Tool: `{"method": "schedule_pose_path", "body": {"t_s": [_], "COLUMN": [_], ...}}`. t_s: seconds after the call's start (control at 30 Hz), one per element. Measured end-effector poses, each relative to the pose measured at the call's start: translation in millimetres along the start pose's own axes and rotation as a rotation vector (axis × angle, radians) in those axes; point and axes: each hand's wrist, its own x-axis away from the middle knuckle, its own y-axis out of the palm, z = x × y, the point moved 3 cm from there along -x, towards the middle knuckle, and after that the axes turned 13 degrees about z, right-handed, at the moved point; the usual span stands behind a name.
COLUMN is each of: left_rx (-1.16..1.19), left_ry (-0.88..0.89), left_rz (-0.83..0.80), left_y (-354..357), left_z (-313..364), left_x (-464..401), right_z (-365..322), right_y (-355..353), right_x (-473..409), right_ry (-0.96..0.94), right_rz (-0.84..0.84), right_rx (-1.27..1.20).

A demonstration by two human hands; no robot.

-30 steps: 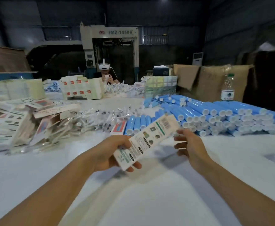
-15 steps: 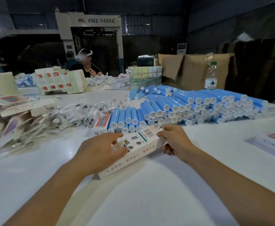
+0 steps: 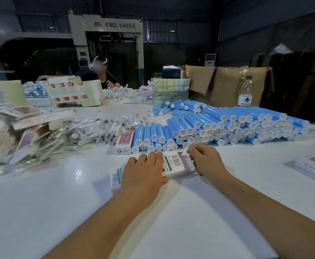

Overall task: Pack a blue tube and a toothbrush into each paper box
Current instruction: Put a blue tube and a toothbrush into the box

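I am pressing my left hand [image 3: 143, 171] flat, fingers straight, over the paper box [image 3: 172, 163] lying on the tabletop [image 3: 78, 212] at 12 o'clock. My right hand [image 3: 206, 160] is pinching its open end flap at 1 o'clock. Judgement: keep the box pinned and the mouth squared before feeding. Blue tubes [image 3: 153, 136] are lying just beyond at 12; toothbrushes [image 3: 93, 129] at 11.

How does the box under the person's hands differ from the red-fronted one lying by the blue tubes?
The held box lies barcode side up with its right end flap open, the left hand on it and the right hand at the flap. The red-fronted box lies untouched, showing red and blue print. Both are long white cartons lying flat.
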Motion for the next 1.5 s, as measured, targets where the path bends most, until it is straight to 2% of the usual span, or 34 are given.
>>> {"method": "schedule_pose_path", "body": {"t_s": [0.17, 0.43, 0.57, 0.7, 0.9, 1.23, 1.5], "left_rx": [-0.001, 0.033, 0.031, 0.074, 0.099, 0.094, 0.055], "left_ry": [0.028, 0.069, 0.08, 0.047, 0.042, 0.033, 0.063], "left_rz": [-0.028, -0.05, -0.046, -0.021, 0.019, 0.014, -0.001], "left_y": [4, 5, 5, 7, 10, 8, 7], "left_z": [-1, 0, 0, 0, 1, 1, -1], "left_x": [3, 3, 3, 1, 1, -1, -3], "right_z": [-12, -60, -84, -83, -79, -68, -85], "right_y": [-9, 19, 48, 70, 94, 104, 43], "right_x": [-14, -57, -91, -113, -119, -110, -107], "right_ry": [-0.124, -0.394, -0.508, -0.497, -0.545, -0.478, -0.258], "right_rz": [0.121, 0.103, 0.034, -0.073, -0.114, -0.196, -0.041], "right_rx": [0.069, 0.308, 0.599, 0.974, 1.203, 1.127, 0.524]}}
